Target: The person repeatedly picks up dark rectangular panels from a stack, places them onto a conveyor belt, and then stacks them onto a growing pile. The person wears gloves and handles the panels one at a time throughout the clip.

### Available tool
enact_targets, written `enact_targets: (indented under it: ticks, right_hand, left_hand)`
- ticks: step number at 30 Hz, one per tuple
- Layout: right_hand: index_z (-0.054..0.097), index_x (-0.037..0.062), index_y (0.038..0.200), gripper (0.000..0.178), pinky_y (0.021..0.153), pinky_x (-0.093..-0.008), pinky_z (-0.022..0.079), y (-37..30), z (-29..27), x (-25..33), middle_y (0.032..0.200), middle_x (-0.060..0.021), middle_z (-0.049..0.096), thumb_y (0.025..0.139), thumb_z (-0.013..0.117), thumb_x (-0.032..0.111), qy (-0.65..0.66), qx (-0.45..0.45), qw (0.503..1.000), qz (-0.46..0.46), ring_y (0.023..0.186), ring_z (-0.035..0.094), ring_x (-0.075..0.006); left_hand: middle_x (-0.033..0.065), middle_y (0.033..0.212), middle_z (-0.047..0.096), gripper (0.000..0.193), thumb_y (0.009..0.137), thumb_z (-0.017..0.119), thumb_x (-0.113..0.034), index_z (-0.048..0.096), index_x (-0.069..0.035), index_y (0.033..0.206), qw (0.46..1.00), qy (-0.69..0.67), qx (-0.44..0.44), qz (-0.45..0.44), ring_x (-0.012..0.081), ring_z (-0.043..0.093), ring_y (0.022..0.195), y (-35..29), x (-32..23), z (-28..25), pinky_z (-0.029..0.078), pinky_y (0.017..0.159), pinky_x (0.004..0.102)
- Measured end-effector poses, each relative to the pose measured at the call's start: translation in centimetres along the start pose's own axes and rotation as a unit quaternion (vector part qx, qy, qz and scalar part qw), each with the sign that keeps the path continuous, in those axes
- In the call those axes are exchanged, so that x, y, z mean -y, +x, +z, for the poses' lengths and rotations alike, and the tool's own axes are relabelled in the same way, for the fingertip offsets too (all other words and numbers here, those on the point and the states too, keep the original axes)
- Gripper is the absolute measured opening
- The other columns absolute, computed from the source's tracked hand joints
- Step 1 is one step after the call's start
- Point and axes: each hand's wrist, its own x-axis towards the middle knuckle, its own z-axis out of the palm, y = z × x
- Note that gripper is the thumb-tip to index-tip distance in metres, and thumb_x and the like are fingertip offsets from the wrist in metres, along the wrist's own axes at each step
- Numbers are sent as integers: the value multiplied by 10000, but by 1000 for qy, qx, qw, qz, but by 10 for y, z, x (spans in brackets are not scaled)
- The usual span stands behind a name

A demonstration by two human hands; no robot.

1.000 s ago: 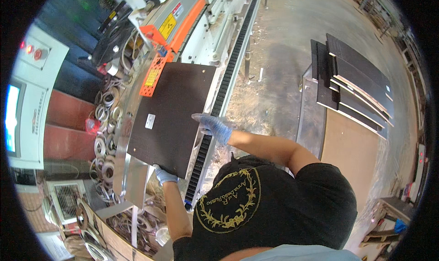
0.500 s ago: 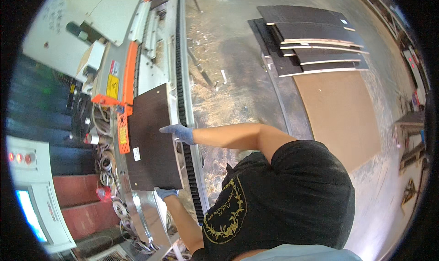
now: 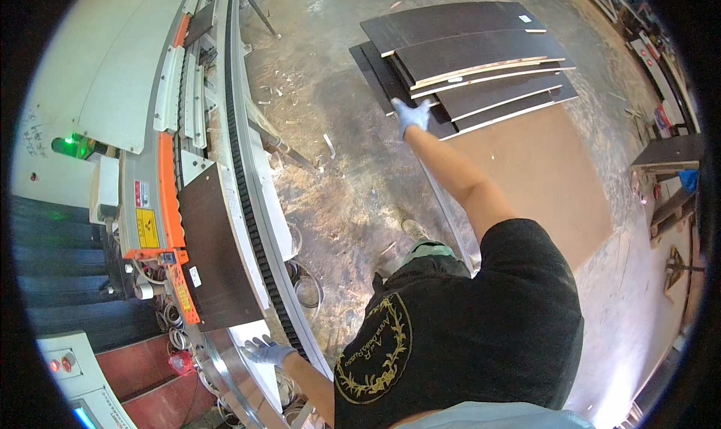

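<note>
A dark brown panel [image 3: 214, 252] with a small white label lies along the edge of a machine beside its orange guide rail [image 3: 170, 188]. My left hand [image 3: 267, 351], in a grey-blue glove, rests just below the panel's near end, fingers stretched out over a pale surface and apart from the panel. Across the aisle, my right hand [image 3: 411, 117], gloved alike, is at the left side of a stack of dark panels [image 3: 481, 53]. Its thumb and fingers are spread. Whether the fingertips touch a panel edge, I cannot tell.
A large brown board [image 3: 533, 173] lies beneath the stack. A black toothed track [image 3: 251, 181] runs along the machine's near side. Scraps litter the concrete floor [image 3: 323, 173]. Rolls of edging strip [image 3: 179, 339] and a control box [image 3: 79, 376] stand at lower left.
Both hands have let go of the panel on the machine. My right hand has swung up and right to the stack; my left has moved slightly down. The view has shifted, and a green light shows.
</note>
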Motion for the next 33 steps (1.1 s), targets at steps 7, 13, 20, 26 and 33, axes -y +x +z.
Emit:
enact_targets:
  ticks: [7, 13, 20, 26, 33]
  right_hand:
    - [120, 148, 1372, 996, 945, -421, 358, 75, -15, 49, 1396, -142, 215, 627, 728, 408, -184, -59, 981, 4, 1204, 371, -300]
    - [166, -12, 1338, 851, 967, -314, 331, 107, -24, -33, 1303, -162, 354, 732, 669, 309, 205, -49, 977, -31, 1160, 402, -257]
    - [520, 146, 719, 191, 434, -302, 407, 225, -68, -77, 591, -1, 513, 757, 659, 271, 395, 82, 902, 155, 485, 487, -159]
    - [541, 40, 983, 336, 744, -368, 477, -54, -115, -31, 908, -78, 584, 748, 654, 252, 321, 402, 824, 237, 842, 555, -234]
    - [544, 122, 1057, 283, 849, -453, 437, -49, -124, -50, 1077, -61, 559, 786, 614, 168, 424, 468, 739, 234, 979, 531, -238]
  left_hand:
    - [79, 1226, 446, 430, 830, 546, -186, 398, -186, 1233, 993, 81, 86, -19, 219, 482, 968, -55, 39, 72, 453, 759, 326]
    - [78, 1218, 451, 436, 832, 548, -210, 399, -177, 1240, 985, 154, 72, -38, 208, 479, 960, -75, 28, 85, 446, 724, 320]
    - [111, 1015, 550, 408, 818, 542, -266, 463, -36, 1146, 959, 146, 239, -41, 208, 537, 838, -94, 63, 122, 460, 686, 277]
    - [39, 1243, 398, 461, 850, 523, -241, 347, -153, 1267, 810, 107, 460, -349, 184, 468, 1051, -175, 136, 176, 478, 776, 349]
    - [15, 899, 606, 260, 883, 487, -266, 566, -77, 1044, 875, 65, 455, -151, 51, 533, 630, -159, 13, 163, 457, 537, 185]
